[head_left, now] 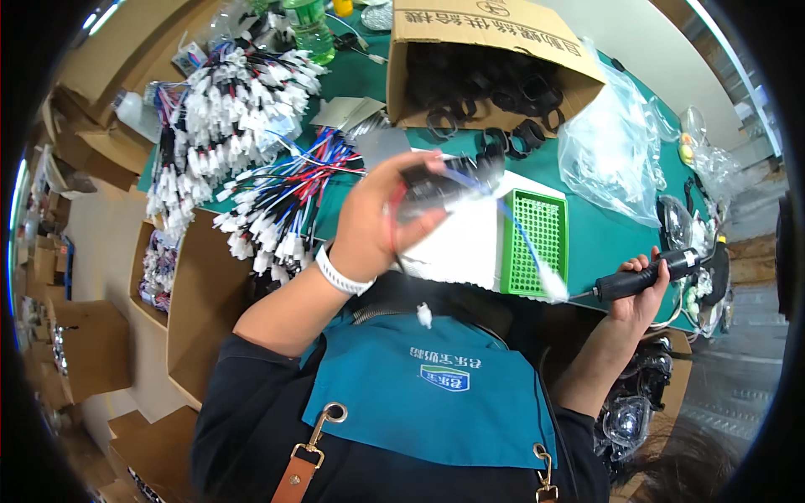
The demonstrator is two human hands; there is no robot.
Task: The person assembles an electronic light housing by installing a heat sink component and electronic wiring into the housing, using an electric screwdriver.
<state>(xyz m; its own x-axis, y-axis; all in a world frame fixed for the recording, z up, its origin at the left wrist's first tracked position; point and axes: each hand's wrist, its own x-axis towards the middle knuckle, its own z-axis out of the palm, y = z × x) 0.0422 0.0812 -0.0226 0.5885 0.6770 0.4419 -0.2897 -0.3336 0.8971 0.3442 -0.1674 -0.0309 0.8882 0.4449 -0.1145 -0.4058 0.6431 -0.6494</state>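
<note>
My left hand (369, 220), raised over the bench, is closed around a black and clear plastic part (444, 191) that is smeared by motion. From it a blue and white wire (521, 228) runs right to a blurred white connector (551, 283). A second white connector (424, 315) dangles below on a dark wire. In my right hand (639, 289) is a black electric screwdriver (641, 278), lying nearly level, its thin bit pointing left toward the blurred connector. Between the hands, a green perforated tray (507, 251) rests on a white sheet (461, 247).
A cardboard box (495, 29) of black rings lies open at the back, a clear plastic bag (612, 147) to its right. Bundled wires with white connectors (243, 105) and red-blue wires (319, 172) cover the left. A green bottle (312, 33) stands behind. Cartons (96, 344) sit on the floor.
</note>
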